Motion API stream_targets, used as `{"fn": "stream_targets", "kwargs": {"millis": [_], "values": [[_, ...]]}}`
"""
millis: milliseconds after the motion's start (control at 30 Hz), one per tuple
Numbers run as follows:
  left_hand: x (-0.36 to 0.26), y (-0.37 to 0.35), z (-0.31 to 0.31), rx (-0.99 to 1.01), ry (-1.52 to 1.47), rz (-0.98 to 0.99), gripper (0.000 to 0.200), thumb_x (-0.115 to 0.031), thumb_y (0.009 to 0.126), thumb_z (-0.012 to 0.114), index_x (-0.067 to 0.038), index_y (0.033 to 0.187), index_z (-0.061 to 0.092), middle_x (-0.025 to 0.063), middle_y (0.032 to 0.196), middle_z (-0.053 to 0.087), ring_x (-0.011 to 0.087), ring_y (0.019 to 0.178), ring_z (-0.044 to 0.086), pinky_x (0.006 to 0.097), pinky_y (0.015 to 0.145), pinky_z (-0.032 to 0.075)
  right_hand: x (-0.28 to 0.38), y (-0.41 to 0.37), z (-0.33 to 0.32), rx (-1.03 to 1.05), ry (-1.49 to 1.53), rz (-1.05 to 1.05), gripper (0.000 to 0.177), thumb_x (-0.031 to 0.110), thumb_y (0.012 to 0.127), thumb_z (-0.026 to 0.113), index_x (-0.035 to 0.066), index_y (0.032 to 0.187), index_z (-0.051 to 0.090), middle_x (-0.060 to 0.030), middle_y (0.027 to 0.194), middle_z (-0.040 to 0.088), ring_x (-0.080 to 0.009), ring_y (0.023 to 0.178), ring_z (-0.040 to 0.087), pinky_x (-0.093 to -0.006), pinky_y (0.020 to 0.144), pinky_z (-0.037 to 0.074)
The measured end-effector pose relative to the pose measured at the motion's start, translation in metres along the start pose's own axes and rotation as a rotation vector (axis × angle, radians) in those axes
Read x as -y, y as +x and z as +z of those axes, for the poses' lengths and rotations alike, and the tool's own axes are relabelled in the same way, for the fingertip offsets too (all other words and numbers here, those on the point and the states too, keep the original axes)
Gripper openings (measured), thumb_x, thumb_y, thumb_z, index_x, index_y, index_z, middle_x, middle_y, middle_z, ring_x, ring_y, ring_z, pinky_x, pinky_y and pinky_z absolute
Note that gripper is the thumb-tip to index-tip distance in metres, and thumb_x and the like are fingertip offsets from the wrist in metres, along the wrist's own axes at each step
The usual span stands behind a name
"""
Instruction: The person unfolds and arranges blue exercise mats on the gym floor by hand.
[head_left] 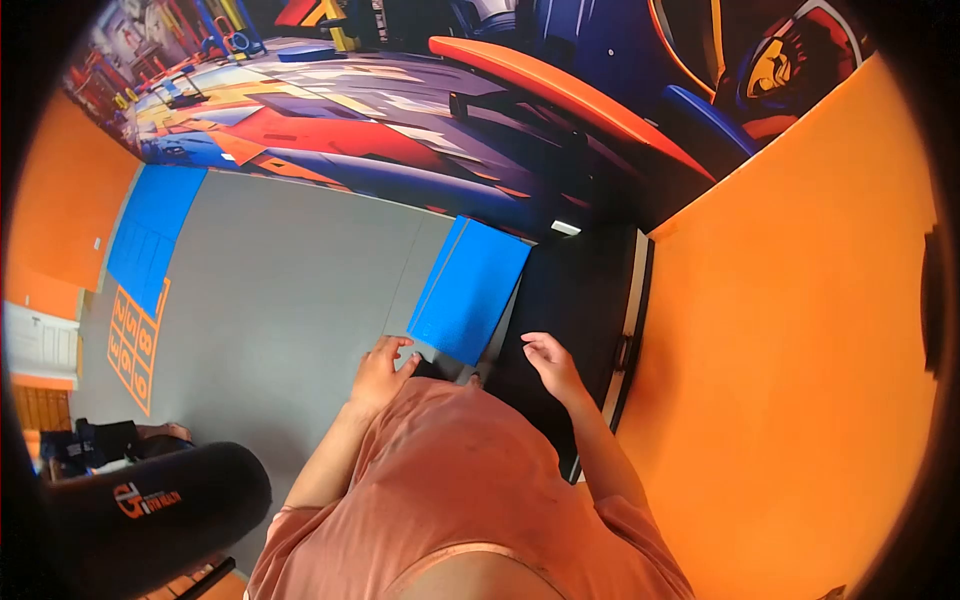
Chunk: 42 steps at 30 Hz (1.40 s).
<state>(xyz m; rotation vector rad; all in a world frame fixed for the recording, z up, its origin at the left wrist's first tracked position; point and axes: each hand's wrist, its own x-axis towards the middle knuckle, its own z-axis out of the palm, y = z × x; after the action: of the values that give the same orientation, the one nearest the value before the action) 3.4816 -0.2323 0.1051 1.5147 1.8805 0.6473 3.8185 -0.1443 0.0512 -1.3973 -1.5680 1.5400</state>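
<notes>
My left hand [380, 374] is held in front of my body at the left, its fingers loosely bent and the thumb apart, with nothing in it. At the right, my right hand [552, 364] hovers with relaxed, slightly curled fingers and holds nothing. Between and beyond the hands lies a blue folded mat [472, 290] on the grey floor. Below my right hand is a long black padded mat or bench [560, 310], with a pale strip along its right side. Neither hand appears to touch either thing. My shirt hides most of my feet.
An orange wall [770, 330] rises close on the right, and a printed mural wall [350, 120] stands ahead. A black punching bag [170, 505] is at the lower left. Farther left are orange floor numbers [138, 345] and another blue mat [155, 225].
</notes>
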Motion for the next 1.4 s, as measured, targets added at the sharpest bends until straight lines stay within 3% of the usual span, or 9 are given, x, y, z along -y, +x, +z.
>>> {"fn": "stream_targets", "kwargs": {"millis": [200, 300, 400, 600, 900, 1133, 1200, 1300, 1400], "values": [[0.016, 0.034, 0.004, 0.158, 0.099, -0.009, 0.038, -0.026, 0.089, 0.072, -0.008, 0.121, 0.06, 0.0125, 0.117, 0.063, 0.0299, 0.101, 0.065, 0.0444, 0.089, 0.049, -0.168, 0.042, 0.088, 0.052, -0.252, 0.273, 0.035, 0.031, 0.092, 0.07, 0.011, 0.12, 0.065, -0.0107, 0.092, 0.071, -0.0224, 0.089, 0.07, -0.0349, 0.079, 0.054], [0.07, 0.081, 0.031, 0.204, 0.151, 0.039, 0.042, -0.026, 0.088, 0.072, -0.01, 0.123, 0.057, 0.0124, 0.121, 0.059, 0.0323, 0.111, 0.06, 0.0466, 0.094, 0.046, -0.268, 0.056, 0.136, 0.235, -0.44, 0.056, 0.054, 0.047, 0.089, 0.069, 0.017, 0.133, 0.061, -0.0162, 0.118, 0.069, -0.0333, 0.114, 0.065, -0.0435, 0.097, 0.051], [0.145, 0.134, 0.083, 0.203, 0.272, 0.093, 0.044, -0.03, 0.086, 0.073, -0.012, 0.123, 0.057, 0.0113, 0.12, 0.057, 0.0339, 0.113, 0.058, 0.0494, 0.094, 0.046, -0.259, 0.08, 0.163, 0.476, -0.721, 0.458, 0.067, 0.069, 0.084, 0.061, 0.033, 0.14, 0.054, -0.0119, 0.147, 0.049, -0.0363, 0.134, 0.049, -0.0558, 0.108, 0.039], [0.389, 0.272, 0.279, 0.258, 0.293, -0.114, 0.067, -0.041, 0.076, 0.083, -0.011, 0.129, 0.053, 0.0138, 0.131, 0.053, 0.0363, 0.121, 0.055, 0.0513, 0.1, 0.045, -0.316, 0.103, 0.186, 0.25, -0.728, 0.214, 0.02, 0.043, 0.07, 0.078, 0.026, 0.08, 0.073, -0.0017, 0.113, 0.063, -0.0288, 0.129, 0.047, -0.0531, 0.102, 0.039], [0.628, 0.341, 0.503, 0.255, 0.13, -0.833, 0.119, -0.054, 0.061, 0.091, -0.011, 0.152, 0.029, 0.02, 0.146, 0.044, 0.0409, 0.135, 0.046, 0.0538, 0.11, 0.04, -0.345, 0.15, 0.189, 0.339, -0.743, 0.207, 0.017, 0.038, 0.067, 0.077, 0.024, 0.073, 0.07, 0.0019, 0.106, 0.061, -0.0244, 0.118, 0.051, -0.0497, 0.094, 0.037], [0.586, 0.309, 0.486, 0.498, -0.023, -0.692, 0.095, -0.054, 0.067, 0.085, -0.003, 0.14, 0.053, 0.0247, 0.133, 0.059, 0.0394, 0.122, 0.058, 0.047, 0.101, 0.049, -0.338, 0.143, 0.194, 0.301, -0.788, 0.173, 0.015, 0.033, 0.068, 0.075, 0.021, 0.073, 0.067, 0.0011, 0.102, 0.06, -0.0253, 0.11, 0.054, -0.0492, 0.091, 0.038], [0.52, 0.28, 0.467, 0.36, -0.391, -0.775, 0.087, -0.044, 0.072, 0.083, 0.003, 0.138, 0.052, 0.0207, 0.116, 0.07, 0.0355, 0.106, 0.068, 0.0432, 0.094, 0.053, -0.331, 0.144, 0.2, 0.297, -0.781, 0.101, 0.015, 0.033, 0.069, 0.075, 0.021, 0.073, 0.067, 0.0008, 0.102, 0.061, -0.0254, 0.109, 0.054, -0.0491, 0.092, 0.039], [0.305, 0.263, 0.325, 0.126, -0.253, -0.548, 0.049, -0.035, 0.075, 0.079, -0.004, 0.104, 0.053, 0.0276, 0.092, 0.065, 0.047, 0.093, 0.064, 0.0508, 0.078, 0.05, -0.317, 0.135, 0.208, 0.322, -0.8, 0.082, 0.014, 0.032, 0.07, 0.073, 0.019, 0.072, 0.068, -0.0021, 0.092, 0.064, -0.0277, 0.097, 0.06, -0.0491, 0.088, 0.043], [0.185, 0.221, 0.193, 0.203, -0.055, -0.447, 0.051, -0.044, 0.08, 0.076, -0.006, 0.109, 0.058, 0.0232, 0.098, 0.068, 0.0433, 0.097, 0.066, 0.0482, 0.08, 0.049, -0.308, 0.1, 0.217, 0.326, -1.07, -0.035, 0.012, 0.029, 0.074, 0.067, 0.018, 0.069, 0.07, -0.0067, 0.078, 0.068, -0.03, 0.076, 0.065, -0.0456, 0.072, 0.047]]}}
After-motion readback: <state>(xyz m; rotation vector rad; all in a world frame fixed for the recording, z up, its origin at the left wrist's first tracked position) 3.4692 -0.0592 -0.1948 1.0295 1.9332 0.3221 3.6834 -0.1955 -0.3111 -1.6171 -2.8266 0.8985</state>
